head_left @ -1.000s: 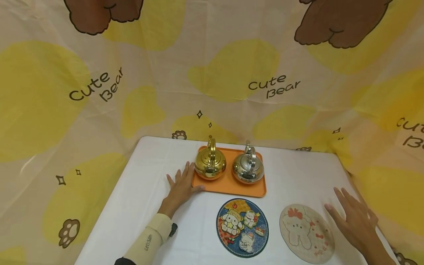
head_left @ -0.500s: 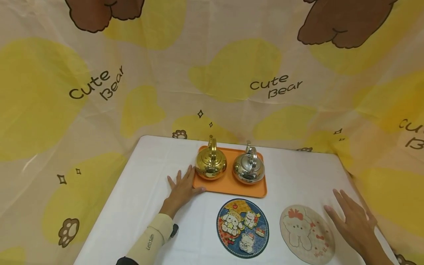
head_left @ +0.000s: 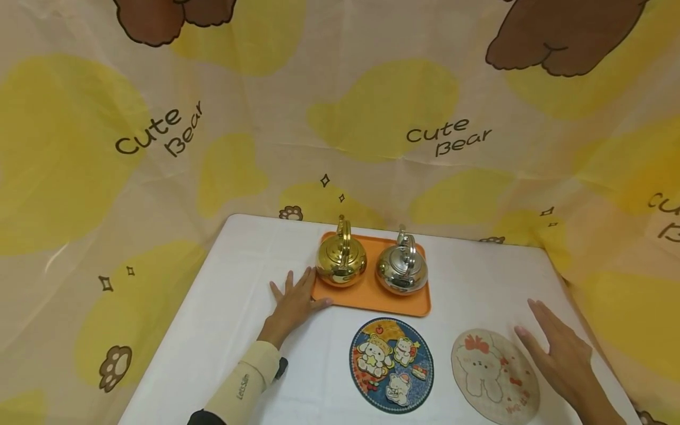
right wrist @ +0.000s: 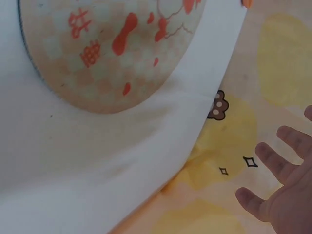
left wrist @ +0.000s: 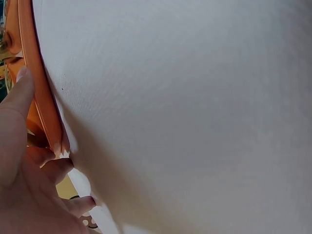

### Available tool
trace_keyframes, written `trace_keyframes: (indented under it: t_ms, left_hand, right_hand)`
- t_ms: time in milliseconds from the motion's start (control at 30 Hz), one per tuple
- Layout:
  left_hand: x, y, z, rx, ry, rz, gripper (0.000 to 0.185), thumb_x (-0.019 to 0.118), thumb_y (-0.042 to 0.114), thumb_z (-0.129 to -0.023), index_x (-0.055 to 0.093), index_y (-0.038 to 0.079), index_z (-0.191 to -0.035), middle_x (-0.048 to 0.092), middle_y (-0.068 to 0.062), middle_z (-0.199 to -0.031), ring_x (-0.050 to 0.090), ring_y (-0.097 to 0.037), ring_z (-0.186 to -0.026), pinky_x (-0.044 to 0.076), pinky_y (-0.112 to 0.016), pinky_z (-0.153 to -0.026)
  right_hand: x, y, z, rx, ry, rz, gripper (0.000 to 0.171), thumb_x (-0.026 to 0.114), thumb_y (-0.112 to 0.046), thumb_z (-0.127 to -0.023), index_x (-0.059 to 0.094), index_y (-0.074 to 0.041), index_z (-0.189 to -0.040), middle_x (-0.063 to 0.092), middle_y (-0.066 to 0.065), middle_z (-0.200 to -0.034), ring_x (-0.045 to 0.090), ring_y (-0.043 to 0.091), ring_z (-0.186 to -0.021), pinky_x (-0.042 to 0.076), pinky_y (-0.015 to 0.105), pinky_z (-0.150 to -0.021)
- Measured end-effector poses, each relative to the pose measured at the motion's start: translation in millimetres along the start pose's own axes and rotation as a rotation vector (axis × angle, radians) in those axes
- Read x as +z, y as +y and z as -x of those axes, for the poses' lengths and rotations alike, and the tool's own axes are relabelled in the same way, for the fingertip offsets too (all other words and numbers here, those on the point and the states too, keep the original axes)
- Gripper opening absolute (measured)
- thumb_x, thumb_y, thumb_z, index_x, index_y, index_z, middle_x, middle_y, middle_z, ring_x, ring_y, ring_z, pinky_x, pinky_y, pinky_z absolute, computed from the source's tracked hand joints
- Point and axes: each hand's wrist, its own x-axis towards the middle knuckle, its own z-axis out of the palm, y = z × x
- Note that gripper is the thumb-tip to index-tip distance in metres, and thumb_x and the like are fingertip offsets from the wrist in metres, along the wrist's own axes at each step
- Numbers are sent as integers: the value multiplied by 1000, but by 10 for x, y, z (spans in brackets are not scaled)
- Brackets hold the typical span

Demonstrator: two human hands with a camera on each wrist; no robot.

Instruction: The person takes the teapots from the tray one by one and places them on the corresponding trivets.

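Landmark: orange tray, far-centre on the desk.

Status, as a read of the layout: nothing lifted. Both kettles sit on the tray, both round mats in front of the tray are bare. All the handling looks left to do.

- Left hand: lies flat on the desk against the tray's left edge, fingers straight and spread, thumb along the tray's near-left corner. Left wrist view shows fingertips touching the rim. Grips nothing.
- Right hand: well right of the tray, just beside the beige mat, fingers straight and splayed, holds nothing. Can't tell from the head view if it touches the desk; the right wrist view has the fingers off past the desk edge over the printed cloth.
- Gold kettle: on the tray's left half, upright.
- Silver kettle: on the tray's right half, upright, close beside the gold one, no contact seen.

Materials:
- Kettles: polished metal, squat rounded bodies, arched top handles, mirror-like.
- Tray: smooth matte plastic, rectangular, rounded corners, shallow raised rim.
- Blue mat: round, flat, cartoon print, right in front of the tray.
- Beige mat: round, flat, woven-looking weave in the right wrist view.
- Desk: white cloth cover, fine texture.
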Motion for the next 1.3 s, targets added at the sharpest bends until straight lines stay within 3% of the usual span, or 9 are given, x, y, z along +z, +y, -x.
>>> trace_keyframes:
  t_ms: [300,467,700,767,833,933,1033,1300]
  left_hand:
    - [-9,15,19,-17,-1,7,98,68,58,-98,26,6,-168,25,-15,-175,6,-57,-159,-8,-87,-112]
    - [-12,25,17,-35,-14,23,97,68,58,-98,24,8,-169,23,-12,-176,3,-55,-160,-6,-88,-112]
    - [-25,28,20,-35,-11,20,99,68,60,-97,23,11,-170,23,-10,-176,3,-53,-161,-6,-88,-112]
    - [-27,27,22,-37,-11,19,99,68,61,-97,23,11,-170,23,-10,-176,3,-53,-161,-5,-88,-112]
    - [-27,24,22,-39,-14,16,99,68,61,-97,23,11,-170,23,-10,-176,3,-53,-161,-5,-88,-112]
    - [-26,17,22,-40,-17,12,99,68,61,-97,23,11,-170,23,-10,-176,3,-53,-161,-5,-88,-112]
    - [-28,13,22,-42,-18,13,99,67,61,-97,22,11,-170,23,-10,-176,3,-52,-161,-5,-88,-113]
    - [-24,19,16,-43,-19,15,98,67,61,-97,23,11,-170,22,-10,-177,2,-52,-161,-5,-88,-113]
  right_hand:
    - [-58,-168,-62,40,-54,-107,73,56,-36,-108,24,-14,-170,29,32,-168,29,65,-147,6,88,-112]
    - [-97,-292,-97,40,-31,-170,73,58,-34,-108,24,-17,-171,32,33,-167,28,64,-147,12,85,-114]
    - [-139,-506,-148,21,54,-252,72,64,-27,-106,29,-23,-170,40,28,-164,42,59,-139,27,84,-108]
    - [-137,-570,-158,24,80,-245,72,66,-27,-105,31,-26,-169,42,23,-165,45,51,-141,32,73,-118]
    - [-126,-630,-173,18,110,-240,72,67,-27,-104,34,-29,-168,45,18,-165,47,33,-147,36,43,-126]
    - [-108,-709,-204,-8,146,-267,71,69,-24,-103,37,-31,-167,48,15,-163,43,-5,-146,26,3,-109]
    - [-98,-789,-235,-31,166,-313,71,69,-20,-103,39,-31,-166,51,14,-161,34,-26,-131,27,-4,-97]
    - [-36,-982,-279,-13,145,-388,70,68,-21,-103,38,-36,-165,52,7,-161,41,-23,-128,33,-2,-95]
